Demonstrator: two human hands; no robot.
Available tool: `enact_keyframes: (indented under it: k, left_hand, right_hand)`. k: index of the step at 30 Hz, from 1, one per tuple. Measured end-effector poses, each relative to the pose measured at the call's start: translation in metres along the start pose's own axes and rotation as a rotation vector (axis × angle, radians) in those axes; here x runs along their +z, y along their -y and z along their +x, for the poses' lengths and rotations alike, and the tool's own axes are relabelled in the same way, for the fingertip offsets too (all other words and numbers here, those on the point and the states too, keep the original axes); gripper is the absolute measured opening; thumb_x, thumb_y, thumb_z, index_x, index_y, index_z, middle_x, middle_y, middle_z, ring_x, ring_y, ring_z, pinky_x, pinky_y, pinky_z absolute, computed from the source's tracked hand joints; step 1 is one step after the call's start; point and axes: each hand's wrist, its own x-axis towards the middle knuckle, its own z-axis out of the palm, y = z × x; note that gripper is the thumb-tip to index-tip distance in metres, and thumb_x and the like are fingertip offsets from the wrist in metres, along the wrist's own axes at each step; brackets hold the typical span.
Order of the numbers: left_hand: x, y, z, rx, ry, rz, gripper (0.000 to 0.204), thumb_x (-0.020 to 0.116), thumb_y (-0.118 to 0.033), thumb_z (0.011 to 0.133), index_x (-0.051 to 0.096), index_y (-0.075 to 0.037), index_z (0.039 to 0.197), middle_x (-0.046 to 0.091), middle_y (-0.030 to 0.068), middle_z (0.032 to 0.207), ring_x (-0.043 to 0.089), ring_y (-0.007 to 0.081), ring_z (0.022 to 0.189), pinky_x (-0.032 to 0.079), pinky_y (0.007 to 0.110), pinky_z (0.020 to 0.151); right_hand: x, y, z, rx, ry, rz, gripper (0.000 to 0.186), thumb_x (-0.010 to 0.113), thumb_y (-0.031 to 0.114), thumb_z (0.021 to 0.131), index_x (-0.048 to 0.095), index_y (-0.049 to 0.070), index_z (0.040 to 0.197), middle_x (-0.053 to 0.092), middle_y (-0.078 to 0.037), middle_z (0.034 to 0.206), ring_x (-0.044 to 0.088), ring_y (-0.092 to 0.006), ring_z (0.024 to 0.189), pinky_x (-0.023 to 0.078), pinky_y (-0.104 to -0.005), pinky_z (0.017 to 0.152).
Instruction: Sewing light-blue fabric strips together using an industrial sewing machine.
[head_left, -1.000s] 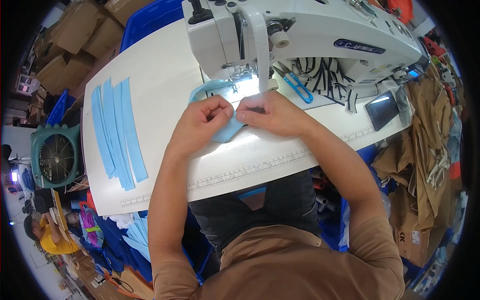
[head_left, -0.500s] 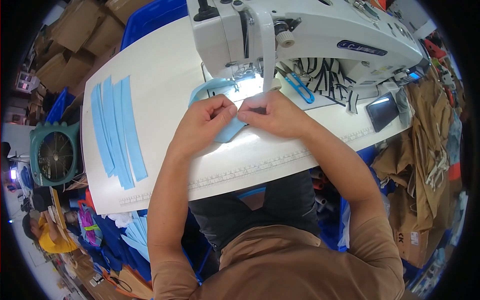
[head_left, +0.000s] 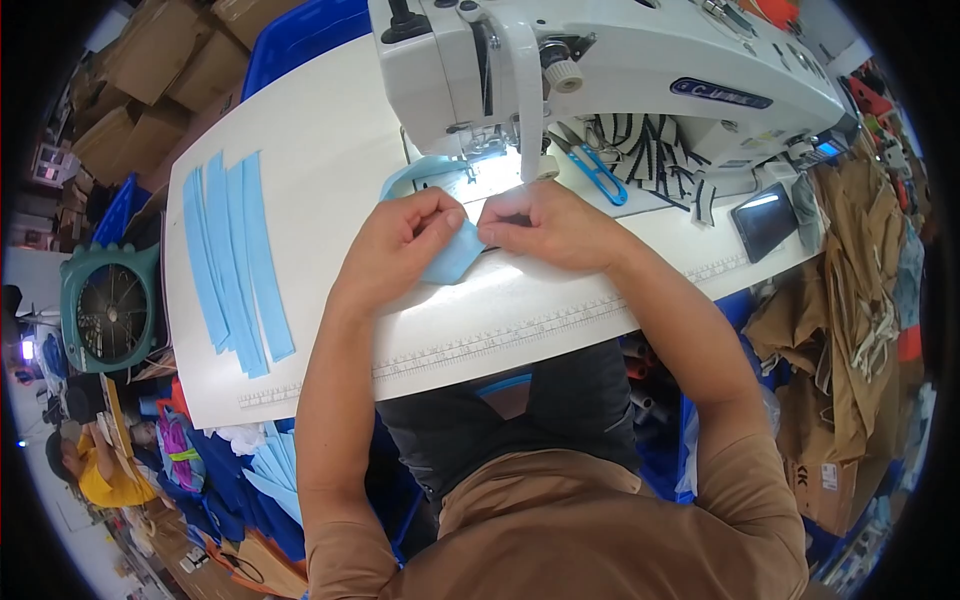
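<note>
Light blue fabric (head_left: 448, 258) lies folded at the lit needle area of the white sewing machine (head_left: 620, 70). My left hand (head_left: 398, 245) is closed on it, thumb and index finger pinched. My right hand (head_left: 535, 230) pinches it from the other side, just below the presser foot; its fingertips are partly hidden. Blue-handled snips (head_left: 600, 175) rest beside a pile of white strips with dark edging (head_left: 645, 155) under the machine arm. Several flat light blue strips (head_left: 245, 265) lie on the left of the white table (head_left: 300, 220).
A ruler scale (head_left: 500, 335) runs along the front edge. A phone (head_left: 762, 222) lies at the right. Around the table are a blue bin (head_left: 275, 50), a green fan (head_left: 108, 305), cardboard boxes (head_left: 150, 50) and brown fabric (head_left: 840, 320). A person in yellow (head_left: 110, 480) works at lower left.
My left hand has shifted slightly down and left since half a second ago, opening a small gap from the right fingertips. The fabric moves a little with it.
</note>
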Motion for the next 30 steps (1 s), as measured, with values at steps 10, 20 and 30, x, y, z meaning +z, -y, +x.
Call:
enact_keyframes:
  k: [10,20,30]
  left_hand:
    - [0.0056,-0.0059,-0.0011,0.047,0.031,0.035,0.019,0.062,-0.021,0.102,0.066,-0.002,0.099,0.059,-0.0026,0.083,0.049,0.0072,0.079,0.042,0.024,0.073]
    - [0.0067,-0.0053,0.0001,-0.010,-0.001,-0.001,0.021,0.063,-0.023,0.102,0.068,-0.003,0.098,0.059,-0.0035,0.083,0.049,0.0078,0.079,0.041,0.024,0.073]
    - [0.0082,-0.0036,0.0016,0.094,-0.096,0.126,0.022,0.061,-0.024,0.102,0.068,-0.003,0.101,0.067,0.0124,0.085,0.062,0.0250,0.079,0.049,0.035,0.077]
  right_hand:
    - [0.0074,-0.0021,0.0000,-0.051,-0.120,-0.033,0.020,0.068,0.019,0.093,0.066,0.001,0.084,0.058,-0.009,0.066,0.050,-0.0168,0.062,0.043,-0.0329,0.061]
    - [0.0069,-0.0019,0.0010,-0.007,-0.102,0.016,0.019,0.069,0.019,0.092,0.068,0.001,0.087,0.059,-0.007,0.067,0.051,-0.0140,0.064,0.043,-0.0310,0.062]
    - [0.0024,0.0019,0.0012,0.002,-0.042,-0.066,0.021,0.067,0.023,0.094,0.068,0.002,0.090,0.060,-0.008,0.069,0.052,-0.0154,0.066,0.043,-0.0322,0.064]
